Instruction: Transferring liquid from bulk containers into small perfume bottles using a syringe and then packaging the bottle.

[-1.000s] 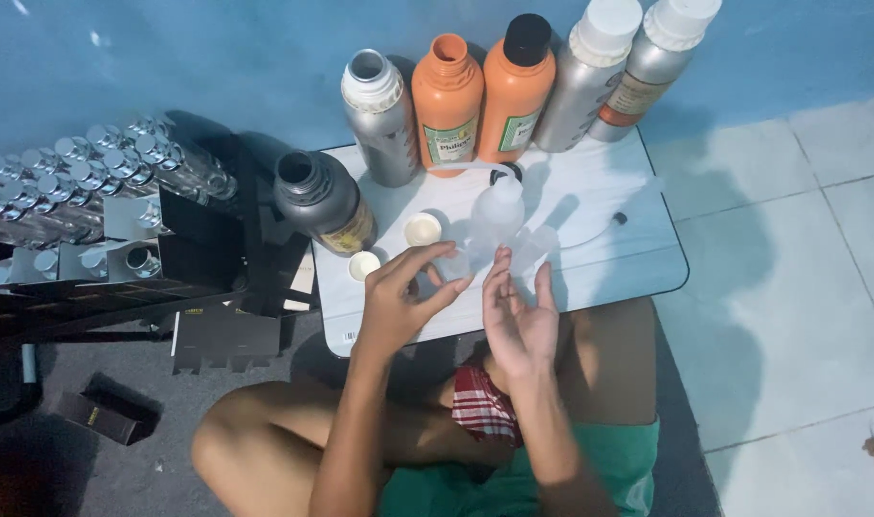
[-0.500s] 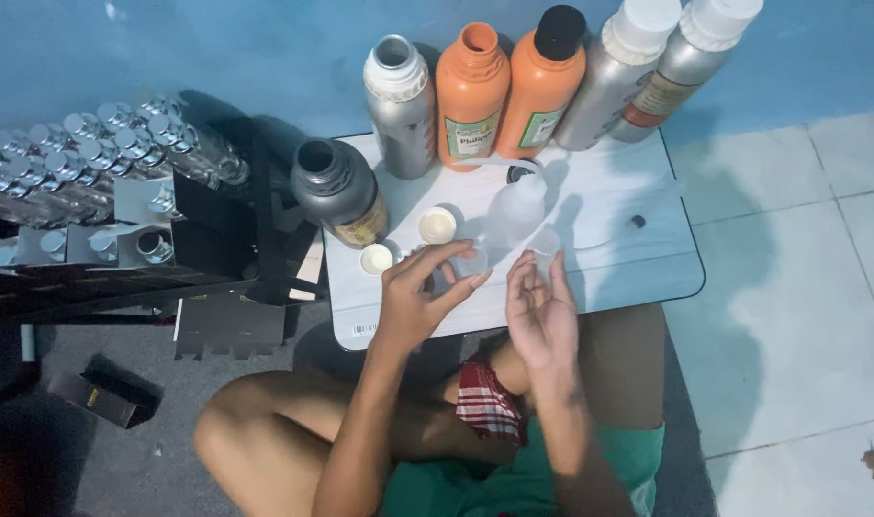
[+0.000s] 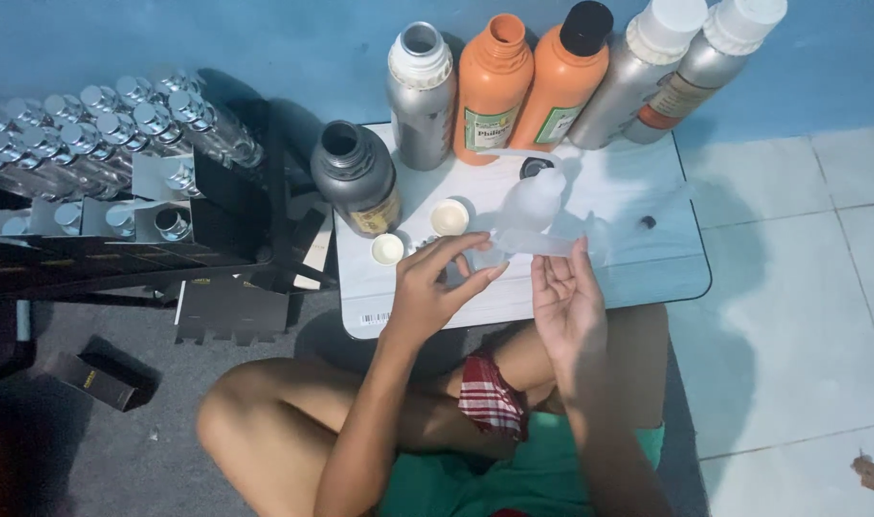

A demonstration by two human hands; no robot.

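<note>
A clear plastic tube-like piece (image 3: 537, 244) lies across both hands just above the white table (image 3: 648, 278). My left hand (image 3: 435, 287) pinches its left end between thumb and fingers. My right hand (image 3: 563, 304) is turned palm up, and its fingertips hold the tube's right part. Just behind it stands a clear plastic bottle (image 3: 535, 196). Two small white caps (image 3: 387, 249) (image 3: 449, 217) rest on the table beside my left hand, near an open dark metal bottle (image 3: 356, 177).
Along the blue wall stand a silver bottle (image 3: 420, 96), two orange bottles (image 3: 494, 86) (image 3: 563, 81) and two tilted silver bottles with white caps (image 3: 648, 67). A black rack with several silver-capped vials (image 3: 102, 124) fills the left. A small black box (image 3: 97, 380) lies on the floor.
Both hands have stayed at the table's front edge with the clear piece. My left fingers have closed further on its end. The camera has shifted a little.
</note>
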